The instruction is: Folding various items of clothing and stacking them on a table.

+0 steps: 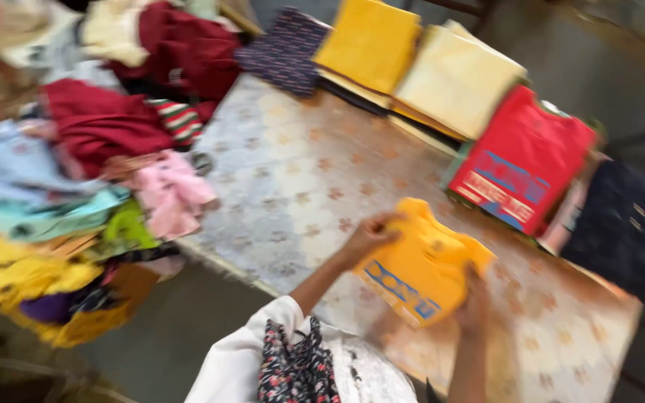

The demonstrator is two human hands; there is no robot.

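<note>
Though blurred, yellow shirt [421,270] seemingly folded, blue print, between both hands.

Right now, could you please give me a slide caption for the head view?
Both hands, left and right, hold a folded yellow shirt over a patterned table.

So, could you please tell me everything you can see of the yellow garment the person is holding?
The yellow garment looks like a small folded T-shirt of soft knit cloth, with a blue and pale printed design on its lower front. It is folded into a compact, tilted rectangle and held just above the patterned table cover. The left hand grips its upper left edge, and the right hand holds its right side. The frame is blurred, so finer details cannot be told.
</note>
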